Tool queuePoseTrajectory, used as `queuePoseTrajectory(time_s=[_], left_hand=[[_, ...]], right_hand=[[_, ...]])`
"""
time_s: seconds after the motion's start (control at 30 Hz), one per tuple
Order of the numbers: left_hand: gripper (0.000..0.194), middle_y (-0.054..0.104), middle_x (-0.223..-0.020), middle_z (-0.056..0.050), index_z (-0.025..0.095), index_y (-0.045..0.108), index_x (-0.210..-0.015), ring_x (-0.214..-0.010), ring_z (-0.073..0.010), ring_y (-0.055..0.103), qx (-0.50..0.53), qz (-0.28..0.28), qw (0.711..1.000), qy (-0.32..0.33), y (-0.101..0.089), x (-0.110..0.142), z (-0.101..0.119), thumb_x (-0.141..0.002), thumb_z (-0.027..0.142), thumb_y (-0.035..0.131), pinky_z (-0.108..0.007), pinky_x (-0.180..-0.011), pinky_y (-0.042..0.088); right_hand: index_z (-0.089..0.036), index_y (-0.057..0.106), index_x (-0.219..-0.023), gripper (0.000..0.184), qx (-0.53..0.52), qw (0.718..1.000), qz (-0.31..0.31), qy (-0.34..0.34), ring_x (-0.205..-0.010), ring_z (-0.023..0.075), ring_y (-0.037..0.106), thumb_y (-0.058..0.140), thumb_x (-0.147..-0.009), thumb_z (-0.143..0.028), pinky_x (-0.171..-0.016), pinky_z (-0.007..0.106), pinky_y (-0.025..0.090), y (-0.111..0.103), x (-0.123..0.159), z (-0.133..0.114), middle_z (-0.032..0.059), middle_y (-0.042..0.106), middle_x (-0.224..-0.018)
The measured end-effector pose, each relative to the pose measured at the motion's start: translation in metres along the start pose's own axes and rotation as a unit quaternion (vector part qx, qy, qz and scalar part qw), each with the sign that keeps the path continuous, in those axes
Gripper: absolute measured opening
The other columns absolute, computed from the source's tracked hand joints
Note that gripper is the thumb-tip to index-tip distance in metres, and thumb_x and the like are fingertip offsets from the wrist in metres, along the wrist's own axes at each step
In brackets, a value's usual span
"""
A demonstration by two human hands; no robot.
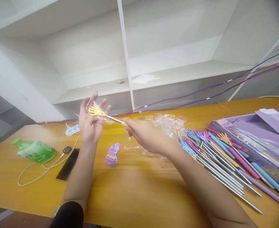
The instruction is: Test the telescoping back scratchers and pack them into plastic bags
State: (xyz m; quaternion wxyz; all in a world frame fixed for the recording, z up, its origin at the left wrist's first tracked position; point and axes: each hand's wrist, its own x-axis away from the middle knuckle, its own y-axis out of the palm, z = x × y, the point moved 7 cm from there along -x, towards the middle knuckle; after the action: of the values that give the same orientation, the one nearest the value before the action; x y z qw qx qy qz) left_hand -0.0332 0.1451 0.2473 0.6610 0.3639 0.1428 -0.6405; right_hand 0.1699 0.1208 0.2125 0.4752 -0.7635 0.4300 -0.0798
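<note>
My right hand [144, 135] grips the handle end of a yellow back scratcher [106, 116] with a metal shaft. Its claw-shaped yellow head points left, into a clear plastic sleeve [97, 111]. My left hand [90, 122] is raised above the wooden table [134, 190], palm toward me, fingers spread, and holds that sleeve around the claw. Both hands hover over the table's middle.
Several back scratchers [225, 161] in blue, pink, purple and yellow lie at the right beside a purple box [260, 126]. Clear bags [168, 122] and small printed cards [112, 154] lie centre. A green pouch [34, 151], phone [67, 164], cable and power strip [72, 129] sit left.
</note>
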Motion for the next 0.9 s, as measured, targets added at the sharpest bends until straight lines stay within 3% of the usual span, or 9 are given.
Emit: queuePoseTrajectory(time_s=[0.1,0.3,0.53,0.7,0.9], left_hand=[[0.058,0.062,-0.154,-0.002,0.041,0.058,-0.127,-0.139,-0.0312,0.066,0.001,0.004,1.000,0.017,-0.007,-0.002,0.007,-0.082,0.007,0.071,-0.066,-0.121,0.049],[0.044,0.068,-0.145,-0.002,0.038,0.058,-0.123,-0.139,-0.0281,0.066,0.015,0.026,0.999,0.038,-0.013,-0.002,0.011,-0.087,0.012,0.063,-0.062,-0.120,0.051],[0.029,0.068,-0.145,-0.004,0.031,0.062,-0.121,-0.139,-0.0283,0.065,0.002,0.072,0.997,0.033,-0.011,0.003,0.005,-0.094,0.020,0.061,-0.059,-0.126,0.047],[0.034,0.064,-0.153,-0.004,0.032,0.064,-0.126,-0.143,-0.0305,0.063,0.005,0.058,0.996,0.060,0.000,0.008,0.007,-0.095,0.020,0.056,-0.061,-0.128,0.044],[0.046,0.057,-0.162,-0.001,0.038,0.063,-0.127,-0.147,-0.0325,0.060,0.008,0.015,1.000,0.013,-0.001,0.004,0.006,-0.087,0.014,0.059,-0.063,-0.124,0.044]], right_hand=[[-0.028,0.056,-0.131,0.026,-0.005,1.000,0.007,-0.015,-0.079,0.0160,0.062,0.035,-0.115,-0.030,-0.066,0.026,0.035,-0.005,0.002,0.003,0.0005,0.070,-0.093],[-0.026,0.058,-0.109,0.019,-0.012,0.999,-0.016,-0.035,-0.072,0.0148,0.058,0.040,-0.113,-0.030,-0.064,0.027,0.035,-0.007,0.004,-0.001,-0.0013,0.067,-0.085],[-0.026,0.057,-0.105,0.020,-0.017,0.999,-0.021,-0.048,-0.067,0.0146,0.054,0.038,-0.113,-0.030,-0.062,0.029,0.034,-0.005,0.006,-0.007,-0.0024,0.063,-0.081],[-0.027,0.057,-0.109,0.020,-0.024,0.999,-0.014,-0.024,-0.064,0.0144,0.052,0.037,-0.113,-0.030,-0.059,0.028,0.033,-0.001,0.004,-0.008,-0.0027,0.060,-0.078],[-0.029,0.058,-0.122,0.026,-0.010,1.000,0.009,-0.018,-0.067,0.0141,0.054,0.033,-0.115,-0.033,-0.062,0.027,0.034,-0.003,0.005,-0.003,-0.0023,0.061,-0.081]])
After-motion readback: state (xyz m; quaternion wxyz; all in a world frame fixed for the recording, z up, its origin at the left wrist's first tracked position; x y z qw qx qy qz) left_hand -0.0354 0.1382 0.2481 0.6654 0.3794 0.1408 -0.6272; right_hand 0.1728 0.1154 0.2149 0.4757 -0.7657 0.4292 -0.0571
